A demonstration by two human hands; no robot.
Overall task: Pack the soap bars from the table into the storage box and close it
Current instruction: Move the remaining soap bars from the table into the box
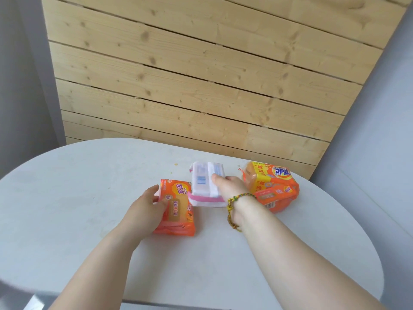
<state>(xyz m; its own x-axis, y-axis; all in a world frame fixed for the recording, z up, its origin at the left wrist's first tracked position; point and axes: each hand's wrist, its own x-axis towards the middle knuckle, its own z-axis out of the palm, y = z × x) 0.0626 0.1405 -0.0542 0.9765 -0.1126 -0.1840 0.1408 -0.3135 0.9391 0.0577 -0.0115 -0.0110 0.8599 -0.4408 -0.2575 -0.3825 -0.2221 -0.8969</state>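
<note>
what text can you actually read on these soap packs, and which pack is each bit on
"Tide": on the right orange pack, upside down to the camera.
"02": end of a code line on the left orange pack; the rest is blurred.
Chinese characters on both orange packs: too blurred to read.
Barcode and small print on the white and pink pack: unreadable.
</note>
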